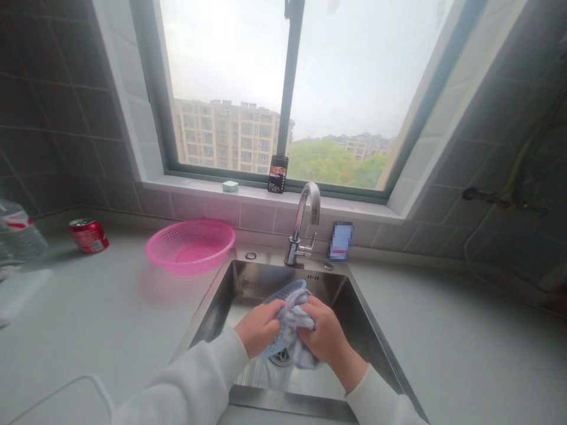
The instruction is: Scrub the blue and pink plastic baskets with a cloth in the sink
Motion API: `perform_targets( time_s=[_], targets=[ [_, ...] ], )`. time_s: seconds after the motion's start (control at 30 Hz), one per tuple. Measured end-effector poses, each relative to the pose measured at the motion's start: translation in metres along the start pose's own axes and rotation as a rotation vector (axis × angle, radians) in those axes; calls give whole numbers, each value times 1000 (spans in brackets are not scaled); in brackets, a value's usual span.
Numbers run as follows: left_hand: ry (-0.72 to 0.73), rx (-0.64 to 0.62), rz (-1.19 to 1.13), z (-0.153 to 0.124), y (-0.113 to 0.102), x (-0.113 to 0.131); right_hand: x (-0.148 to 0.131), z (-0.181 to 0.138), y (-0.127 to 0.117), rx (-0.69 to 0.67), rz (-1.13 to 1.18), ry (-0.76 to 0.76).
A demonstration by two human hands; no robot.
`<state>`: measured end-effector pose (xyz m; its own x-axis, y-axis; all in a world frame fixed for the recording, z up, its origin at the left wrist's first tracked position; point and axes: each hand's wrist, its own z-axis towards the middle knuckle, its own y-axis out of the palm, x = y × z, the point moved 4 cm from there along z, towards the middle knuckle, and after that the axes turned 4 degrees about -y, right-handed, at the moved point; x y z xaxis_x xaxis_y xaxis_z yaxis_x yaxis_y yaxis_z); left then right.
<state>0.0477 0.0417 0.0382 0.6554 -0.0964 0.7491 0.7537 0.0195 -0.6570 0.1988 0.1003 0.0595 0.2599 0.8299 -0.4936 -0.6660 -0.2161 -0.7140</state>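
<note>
Over the steel sink, my left hand and my right hand are both closed on a bunched pale grey-blue cloth. A blue perforated strainer shows behind and under the cloth, against my left fingers. The two hands press together in the middle of the basin, above the drain. The chrome tap stands just behind them, with no water visible from its spout.
A pink plastic colander sits on the counter left of the sink. A red can lies on its side at far left, by a plastic bottle. A phone and a small green object stand on the windowsill.
</note>
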Motion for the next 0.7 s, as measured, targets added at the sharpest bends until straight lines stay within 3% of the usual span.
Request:
perform_targets(
  time_s=[0.17, 0.27, 0.37, 0.57, 0.7],
  targets=[
    [166, -110, -120, -3, -1, 1, 52, 4, -34, 183, -81, 149],
    [105, -69, -119, 1, -3, -8, 67, 3, -46, 254, -57, 213],
    [34, 7, -74, 3, -4, -12, 54, 2, -40, 224, -76, 185],
    [-62, 56, -99, 1, -4, -4, 0, -1, -4, -14, -49, -15],
    [-48, 76, -80, 0, -6, 0, 23, 4, -14, 46, -55, 59]
  ],
)
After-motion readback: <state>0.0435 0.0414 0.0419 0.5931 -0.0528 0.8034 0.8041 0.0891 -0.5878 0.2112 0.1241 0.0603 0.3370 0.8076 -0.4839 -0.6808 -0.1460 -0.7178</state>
